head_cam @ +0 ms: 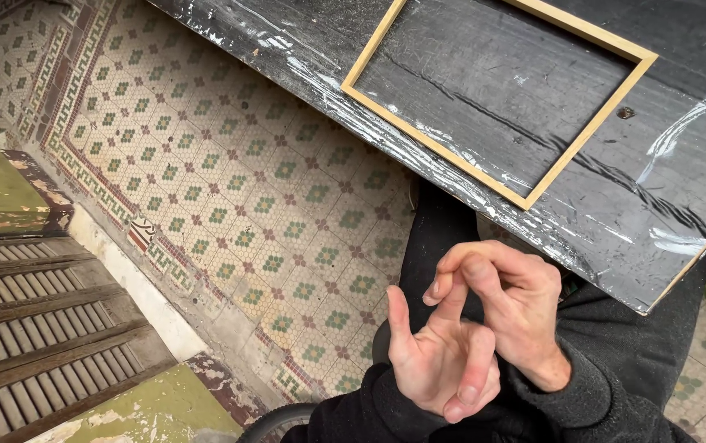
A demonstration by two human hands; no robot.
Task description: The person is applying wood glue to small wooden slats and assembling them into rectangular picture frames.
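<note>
- Pale wood frame [501,98] lies flat on a scratched black tabletop [657,197], its long axis running from upper right to lower left; the top edge is cut off by the picture.
- Below the table edge, the right hand [509,299] pinches a finger of the left hand [439,361], which is open, palm up.
- Both hands are well clear of the frame, over a patterned tile floor [230,189].
- Dark sleeves [591,402] hide the wrists.

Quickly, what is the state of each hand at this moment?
Left hand: open, palm up, holding nothing.
Right hand: fingers curled, pinching a finger of the left hand; no object in it.
</note>
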